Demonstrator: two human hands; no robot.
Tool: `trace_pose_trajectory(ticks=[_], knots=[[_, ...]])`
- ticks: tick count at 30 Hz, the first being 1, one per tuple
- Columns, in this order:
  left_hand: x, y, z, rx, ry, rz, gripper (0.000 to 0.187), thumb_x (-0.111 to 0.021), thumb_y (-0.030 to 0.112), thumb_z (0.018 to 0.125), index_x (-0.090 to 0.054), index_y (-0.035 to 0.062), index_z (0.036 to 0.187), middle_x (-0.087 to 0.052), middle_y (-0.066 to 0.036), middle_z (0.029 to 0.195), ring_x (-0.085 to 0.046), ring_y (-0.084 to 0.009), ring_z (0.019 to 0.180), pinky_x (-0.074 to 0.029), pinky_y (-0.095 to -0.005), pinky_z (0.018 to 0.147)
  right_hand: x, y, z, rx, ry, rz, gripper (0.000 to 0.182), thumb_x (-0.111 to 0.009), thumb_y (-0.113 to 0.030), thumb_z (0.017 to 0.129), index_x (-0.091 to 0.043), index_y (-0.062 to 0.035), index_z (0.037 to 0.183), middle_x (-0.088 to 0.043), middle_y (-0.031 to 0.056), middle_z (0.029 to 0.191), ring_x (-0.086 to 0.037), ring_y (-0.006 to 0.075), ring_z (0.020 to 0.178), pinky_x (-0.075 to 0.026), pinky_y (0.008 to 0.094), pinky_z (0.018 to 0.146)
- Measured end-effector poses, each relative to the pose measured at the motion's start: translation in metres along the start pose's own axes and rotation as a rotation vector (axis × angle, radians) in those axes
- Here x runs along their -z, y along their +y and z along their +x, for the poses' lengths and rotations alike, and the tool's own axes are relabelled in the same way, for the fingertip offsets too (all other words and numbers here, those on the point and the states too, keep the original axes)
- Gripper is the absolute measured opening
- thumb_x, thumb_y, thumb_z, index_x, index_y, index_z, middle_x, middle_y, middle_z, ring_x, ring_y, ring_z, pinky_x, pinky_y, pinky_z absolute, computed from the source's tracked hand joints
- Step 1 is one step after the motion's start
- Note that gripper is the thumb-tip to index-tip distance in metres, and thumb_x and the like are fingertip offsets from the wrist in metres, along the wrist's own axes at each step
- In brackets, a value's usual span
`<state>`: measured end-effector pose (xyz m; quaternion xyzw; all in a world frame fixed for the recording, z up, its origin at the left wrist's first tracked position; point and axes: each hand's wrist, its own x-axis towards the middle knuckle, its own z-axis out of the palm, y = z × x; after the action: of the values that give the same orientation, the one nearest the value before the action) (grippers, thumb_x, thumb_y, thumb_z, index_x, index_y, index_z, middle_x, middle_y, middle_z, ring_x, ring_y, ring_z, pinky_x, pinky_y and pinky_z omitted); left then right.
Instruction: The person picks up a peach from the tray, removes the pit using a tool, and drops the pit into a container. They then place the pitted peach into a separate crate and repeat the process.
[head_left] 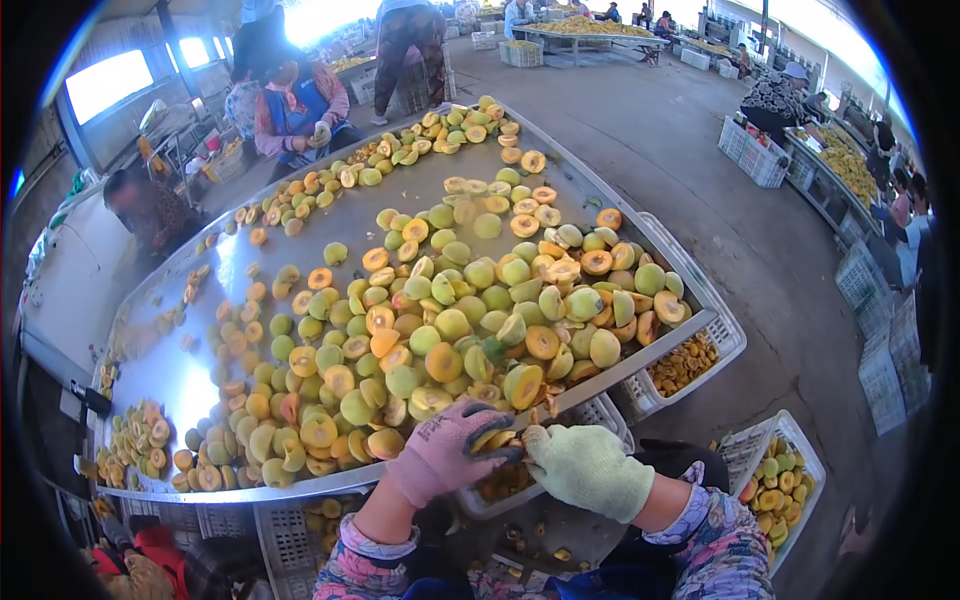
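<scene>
My left hand, in a pink glove with dark fingertips, is closed around a yellow apricot half just beyond the table's near edge. My right hand, in a pale green knitted glove, meets it there with thumb and fingers pinched together. What sits in the right fingertips is too small and covered to make out. Right beside both hands, a large heap of green-yellow apricots, many cut in half with orange flesh showing, lies on the metal table.
Under the table's right corner, a white crate holds orange pieces. Another crate with apricot halves stands at my right. A raised metal rim edges the table. Across it sits a person in a blue apron; others work farther back.
</scene>
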<state>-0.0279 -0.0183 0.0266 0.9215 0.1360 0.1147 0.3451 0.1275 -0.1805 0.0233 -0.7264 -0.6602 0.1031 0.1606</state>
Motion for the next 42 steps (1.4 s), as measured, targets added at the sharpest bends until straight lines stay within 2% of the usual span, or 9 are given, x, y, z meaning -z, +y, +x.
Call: trace_pose_trajectory(ticks=[9,15,22,26,32,34,36,40,42], knots=[[-0.014,-0.019,0.006,-0.051,-0.027,-0.168,0.03,-0.074,0.014,0.084,-0.07,0.0121,0.114,-0.065,-0.015,0.116,-0.063,-0.0331,0.111,-0.052,-0.0414,0.096,0.0,0.006,-0.005,-0.069,-0.093,0.119,0.025,-0.061,-0.029,0.091,-0.057,-0.0045,0.093,-0.067,0.0169,0.072,-0.067,0.0377,0.067,-0.054,0.0471,0.057],[-0.007,-0.023,0.003,0.01,0.235,-0.482,0.027,-0.069,0.001,0.085,-0.067,-0.0001,0.112,-0.069,-0.012,0.11,-0.065,-0.0242,0.107,-0.05,-0.0328,0.095,0.019,0.012,-0.006,-0.159,0.0,0.134,0.023,-0.064,-0.027,0.087,-0.06,-0.0044,0.092,-0.068,0.0169,0.076,-0.068,0.0389,0.075,-0.054,0.0479,0.068],[0.029,-0.003,-0.026,0.182,0.412,-0.622,0.022,-0.053,0.001,0.097,-0.066,-0.0034,0.114,-0.069,-0.011,0.113,-0.063,-0.0175,0.107,-0.049,-0.0299,0.095,0.017,0.016,-0.011,-0.174,-0.224,0.035,0.02,-0.059,-0.023,0.092,-0.065,-0.0052,0.098,-0.071,0.0172,0.083,-0.071,0.037,0.079,-0.056,0.0471,0.071],[0.053,-0.006,-0.094,0.32,0.684,-0.271,0.025,-0.05,0.01,0.1,-0.067,-0.004,0.112,-0.068,-0.014,0.104,-0.065,-0.0228,0.098,-0.049,-0.0322,0.088,0.018,0.021,-0.012,-0.215,-0.269,0.06,0.025,-0.062,-0.028,0.089,-0.062,-0.0052,0.099,-0.07,0.0191,0.083,-0.069,0.0392,0.08,-0.054,0.0498,0.071],[0.031,-0.063,-0.258,0.808,0.589,0.699,0.027,-0.06,0.013,0.093,-0.066,0.0014,0.116,-0.067,-0.019,0.111,-0.065,-0.0372,0.101,-0.051,-0.0401,0.092,0.03,0.021,-0.017,-0.14,-0.072,0.116,0.026,-0.064,-0.029,0.087,-0.06,-0.0045,0.095,-0.068,0.0188,0.081,-0.068,0.0393,0.078,-0.054,0.0499,0.07],[0.02,-0.063,-0.292,0.822,0.538,0.79,0.029,-0.062,0.015,0.092,-0.065,0.0024,0.118,-0.067,-0.019,0.112,-0.064,-0.0374,0.102,-0.05,-0.0427,0.093,0.027,0.019,-0.012,-0.117,0.031,0.128,0.026,-0.063,-0.029,0.087,-0.06,-0.0043,0.096,-0.069,0.0191,0.08,-0.068,0.0394,0.077,-0.054,0.0499,0.068],[0.022,-0.061,-0.272,0.799,0.493,0.849,0.032,-0.064,0.017,0.091,-0.065,0.0034,0.12,-0.067,-0.019,0.113,-0.064,-0.0377,0.103,-0.05,-0.0452,0.094,0.022,0.025,-0.007,-0.129,0.154,0.137,0.026,-0.063,-0.029,0.088,-0.057,-0.004,0.093,-0.068,0.0201,0.078,-0.068,0.04,0.076,-0.054,0.0505,0.068],[0.036,0.011,-0.165,0.76,0.58,0.198,0.046,-0.074,0.029,0.085,-0.064,0.0082,0.124,-0.064,-0.018,0.122,-0.063,-0.0335,0.109,-0.052,-0.0426,0.094,0.023,0.023,0.006,-0.147,0.176,0.165,0.027,-0.062,-0.03,0.09,-0.058,-0.0042,0.095,-0.068,0.0201,0.078,-0.068,0.0403,0.077,-0.054,0.0505,0.07],[0.021,0.034,-0.107,0.355,0.473,0.328,0.049,-0.078,0.021,0.081,-0.063,0.0078,0.126,-0.067,-0.015,0.116,-0.065,-0.0305,0.107,-0.049,-0.0411,0.1,0.027,0.023,0.01,-0.199,0.239,0.209,0.029,-0.062,-0.032,0.09,-0.059,-0.0035,0.093,-0.067,0.0211,0.079,-0.068,0.0412,0.078,-0.053,0.0513,0.071]])
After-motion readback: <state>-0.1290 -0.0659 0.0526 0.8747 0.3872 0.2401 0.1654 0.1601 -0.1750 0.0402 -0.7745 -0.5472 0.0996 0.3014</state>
